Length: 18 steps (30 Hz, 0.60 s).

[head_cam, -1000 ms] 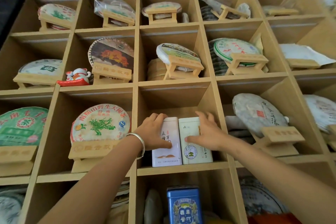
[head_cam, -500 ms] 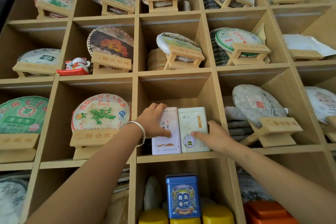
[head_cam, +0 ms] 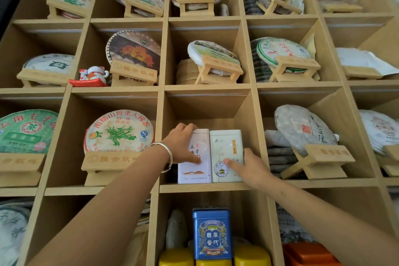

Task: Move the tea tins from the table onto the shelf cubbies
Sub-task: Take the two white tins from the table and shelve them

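Two white tea tins stand upright side by side in the middle cubby of the wooden shelf [head_cam: 205, 188]. My left hand [head_cam: 181, 143], a silver bangle on its wrist, wraps the left side and top of the pale pink-white tin [head_cam: 197, 170], thumb on its front. My right hand [head_cam: 248, 165] grips the lower right edge of the cream tin [head_cam: 224, 147], thumb across its front. A blue tea tin [head_cam: 212, 233] stands in the cubby below, on yellow tins [head_cam: 251, 255].
Round wrapped tea cakes on wooden stands fill the neighbouring cubbies, such as one with a green tree print [head_cam: 118, 134] to the left. A lucky-cat figurine [head_cam: 91, 76] sits one row up. An orange box [head_cam: 308, 254] lies at the bottom right.
My right hand slid from the cream tin's front top down to its lower right edge. The left hand stays on the pink-white tin. The view tilted downward, showing more of the lower cubby.
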### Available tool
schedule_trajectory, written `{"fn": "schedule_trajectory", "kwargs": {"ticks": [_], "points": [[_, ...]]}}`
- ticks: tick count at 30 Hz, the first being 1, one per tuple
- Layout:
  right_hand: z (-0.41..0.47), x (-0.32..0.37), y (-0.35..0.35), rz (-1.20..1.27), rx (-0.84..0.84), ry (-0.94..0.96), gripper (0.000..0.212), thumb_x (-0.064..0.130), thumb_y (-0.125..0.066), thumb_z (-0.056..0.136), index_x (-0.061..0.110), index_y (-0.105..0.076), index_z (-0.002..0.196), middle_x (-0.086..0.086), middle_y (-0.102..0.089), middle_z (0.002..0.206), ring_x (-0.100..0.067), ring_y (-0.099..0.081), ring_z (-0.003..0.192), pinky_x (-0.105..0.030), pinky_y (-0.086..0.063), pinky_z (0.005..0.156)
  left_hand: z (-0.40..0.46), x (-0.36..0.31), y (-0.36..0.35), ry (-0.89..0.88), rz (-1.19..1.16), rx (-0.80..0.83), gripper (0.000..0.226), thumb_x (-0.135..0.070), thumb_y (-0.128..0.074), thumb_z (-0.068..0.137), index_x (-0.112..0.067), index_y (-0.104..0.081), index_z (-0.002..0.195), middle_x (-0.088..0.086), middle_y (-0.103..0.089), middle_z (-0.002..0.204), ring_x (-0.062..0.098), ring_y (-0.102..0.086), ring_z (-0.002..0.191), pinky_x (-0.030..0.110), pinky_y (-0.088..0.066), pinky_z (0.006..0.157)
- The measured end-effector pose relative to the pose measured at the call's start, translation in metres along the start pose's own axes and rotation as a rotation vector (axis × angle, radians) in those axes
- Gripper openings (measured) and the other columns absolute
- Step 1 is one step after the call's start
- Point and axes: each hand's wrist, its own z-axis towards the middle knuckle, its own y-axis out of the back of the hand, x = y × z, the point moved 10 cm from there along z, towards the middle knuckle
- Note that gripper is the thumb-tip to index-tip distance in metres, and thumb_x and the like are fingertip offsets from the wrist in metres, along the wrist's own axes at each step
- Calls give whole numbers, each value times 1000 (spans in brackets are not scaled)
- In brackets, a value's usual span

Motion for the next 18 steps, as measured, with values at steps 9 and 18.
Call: {"fn": "schedule_trajectory", "kwargs": {"ticks": [9,18], "points": [[-3,-4,-1,2,-8,-12,45,44,-61,89,14,-45,118,-4,-61,126,-15,-64,101,-14,-44,55,0,-2,0,26,70,23,87,-43,-84,63,-25,-33,131,2,-42,126,19,-46,112,35,-50,92],[-8,44,36,-181,-138,145,49,38,-62,89,14,-41,127,-6,-55,126,-19,-59,108,-32,-55,82,3,-30,35,-71,154,-104,84,-49,-69,75,-27,-25,142,7,-33,141,27,-34,130,38,-39,100]]}}
